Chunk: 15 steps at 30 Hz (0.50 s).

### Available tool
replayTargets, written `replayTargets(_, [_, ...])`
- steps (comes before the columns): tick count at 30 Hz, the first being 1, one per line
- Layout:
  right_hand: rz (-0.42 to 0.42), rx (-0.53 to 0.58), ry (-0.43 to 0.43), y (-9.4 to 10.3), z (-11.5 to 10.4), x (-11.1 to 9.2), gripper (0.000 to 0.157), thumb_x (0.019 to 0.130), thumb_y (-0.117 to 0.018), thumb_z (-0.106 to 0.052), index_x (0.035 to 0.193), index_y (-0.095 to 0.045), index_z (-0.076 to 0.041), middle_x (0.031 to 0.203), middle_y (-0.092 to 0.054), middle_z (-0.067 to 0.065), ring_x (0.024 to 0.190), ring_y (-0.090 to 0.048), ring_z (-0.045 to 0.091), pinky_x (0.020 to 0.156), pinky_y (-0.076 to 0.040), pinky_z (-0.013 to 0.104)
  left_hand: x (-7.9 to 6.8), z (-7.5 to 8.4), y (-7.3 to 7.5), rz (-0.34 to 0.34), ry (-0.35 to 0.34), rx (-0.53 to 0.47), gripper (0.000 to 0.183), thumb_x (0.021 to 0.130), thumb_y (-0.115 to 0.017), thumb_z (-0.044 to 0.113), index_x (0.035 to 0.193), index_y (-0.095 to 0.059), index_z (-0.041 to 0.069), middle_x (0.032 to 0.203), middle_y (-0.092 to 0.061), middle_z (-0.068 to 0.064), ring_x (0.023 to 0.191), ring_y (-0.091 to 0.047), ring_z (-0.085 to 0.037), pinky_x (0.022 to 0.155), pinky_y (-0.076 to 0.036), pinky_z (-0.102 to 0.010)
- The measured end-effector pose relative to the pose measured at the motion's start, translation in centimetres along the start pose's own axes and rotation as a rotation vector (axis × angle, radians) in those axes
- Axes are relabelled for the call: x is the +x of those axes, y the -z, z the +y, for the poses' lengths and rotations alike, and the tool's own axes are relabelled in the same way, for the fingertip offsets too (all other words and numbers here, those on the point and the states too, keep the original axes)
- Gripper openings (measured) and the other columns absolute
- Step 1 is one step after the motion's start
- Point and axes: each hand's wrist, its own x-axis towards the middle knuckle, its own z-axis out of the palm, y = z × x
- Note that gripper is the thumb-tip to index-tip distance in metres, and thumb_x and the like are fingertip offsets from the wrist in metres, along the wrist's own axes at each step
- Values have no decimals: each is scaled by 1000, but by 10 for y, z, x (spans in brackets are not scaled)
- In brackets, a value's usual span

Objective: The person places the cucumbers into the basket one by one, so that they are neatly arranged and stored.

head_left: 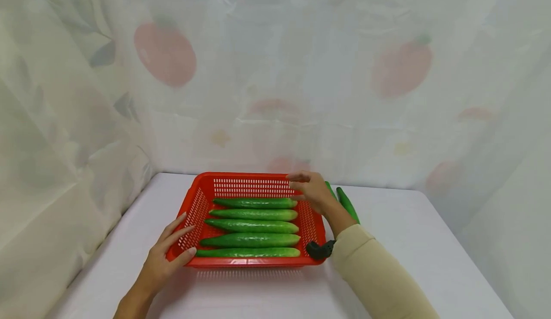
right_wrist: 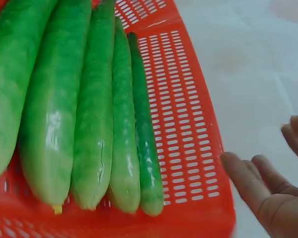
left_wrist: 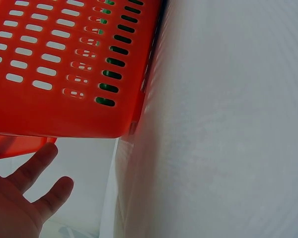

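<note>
A red perforated plastic basket stands on the table with several green cucumbers laid side by side across it. At its left front corner is my left hand, fingers spread along the outer side and thumb at the rim; the left wrist view shows the fingers straight beside the basket wall. My right hand hovers over the back right corner, fingers slightly bent and holding nothing. In the right wrist view, a fingertip lies close to the basket's rim; whether it touches cannot be told.
Two more cucumbers lie on the white tabletop right of the basket, partly hidden by my right arm. A black strapped device sits at the right wrist. Printed curtains hang behind and along the sides.
</note>
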Motion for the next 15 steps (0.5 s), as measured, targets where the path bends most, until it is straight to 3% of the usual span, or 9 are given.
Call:
replayTargets(7, [-23, -9, 31, 7, -15, -17, 38, 95, -59, -6, 130, -53, 7, 134, -47, 25, 118, -50, 37, 93, -41, 56, -1, -1, 1, -7, 25, -1, 48, 81, -74, 4, 128, -61, 5, 149, -36, -8, 133, -31, -11, 93, -29, -9])
replayTargets(15, [10, -26, 112, 14, -36, -49, 34, 95, -60, -9, 127, -56, 1, 127, -53, 18, 113, -55, 33, 88, -47, 50, 0, -1, 1, -13, 41, 5, 48, 82, -74, 4, 128, -61, 5, 150, -35, -6, 133, -30, -10, 93, -28, -9])
